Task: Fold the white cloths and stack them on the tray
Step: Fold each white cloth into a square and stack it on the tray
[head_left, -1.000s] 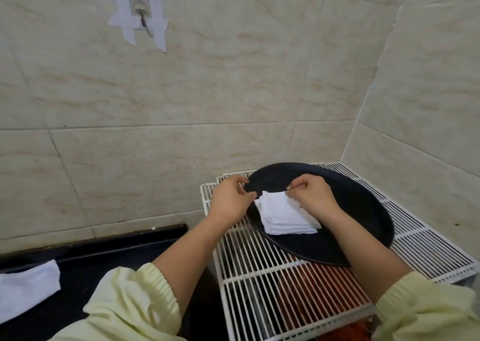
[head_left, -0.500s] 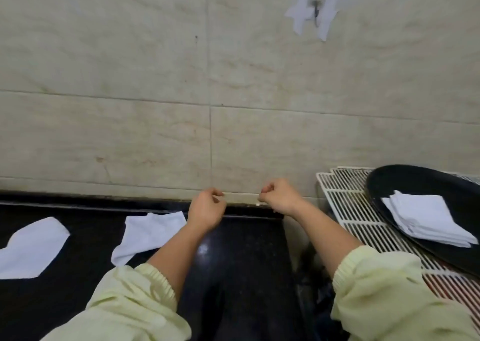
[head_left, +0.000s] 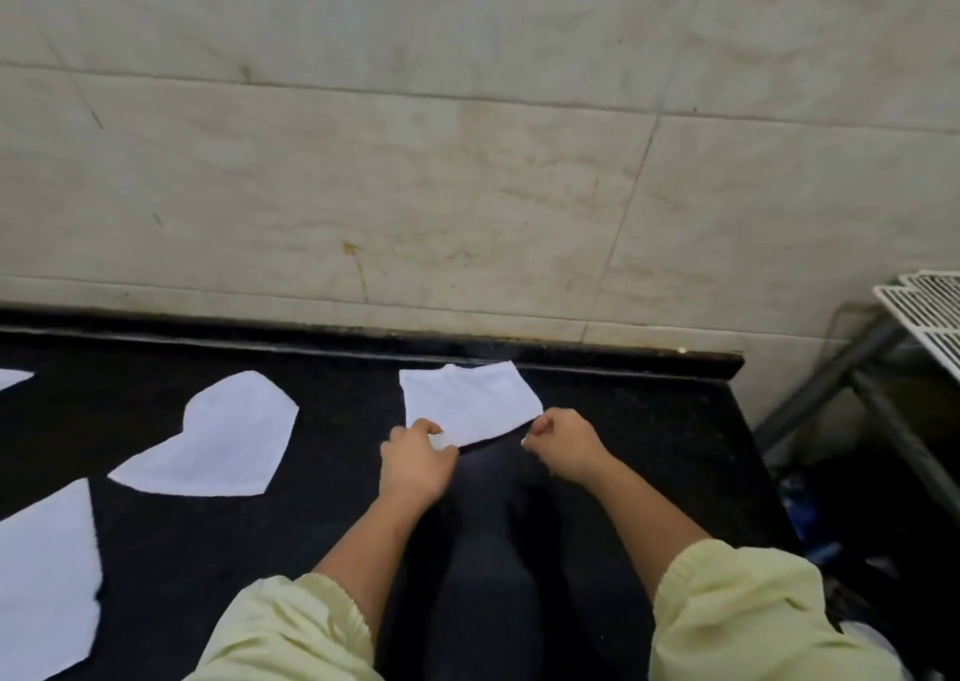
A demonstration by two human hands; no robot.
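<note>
A white cloth point(head_left: 467, 402) lies flat on the black counter point(head_left: 337, 524), close to the wall. My left hand point(head_left: 415, 459) pinches its near left corner, and a bit of white shows between the fingers. At the cloth's near right corner is my right hand point(head_left: 563, 444), fingers curled onto the edge. Further left lie other unfolded white cloths: one point(head_left: 218, 439) in the middle, one point(head_left: 44, 582) at the near left edge and a sliver point(head_left: 11, 377) at the far left. The tray is out of view.
A tiled wall point(head_left: 467, 161) rises right behind the counter. The corner of the white wire rack point(head_left: 927, 309) on its metal frame shows at the right edge, past the counter's end. Below it lies dark floor with some clutter.
My view has swung left from the tray and its folded stack to the counter. Both hands have travelled from the tray to the nearest loose cloth and closed on its near corners.
</note>
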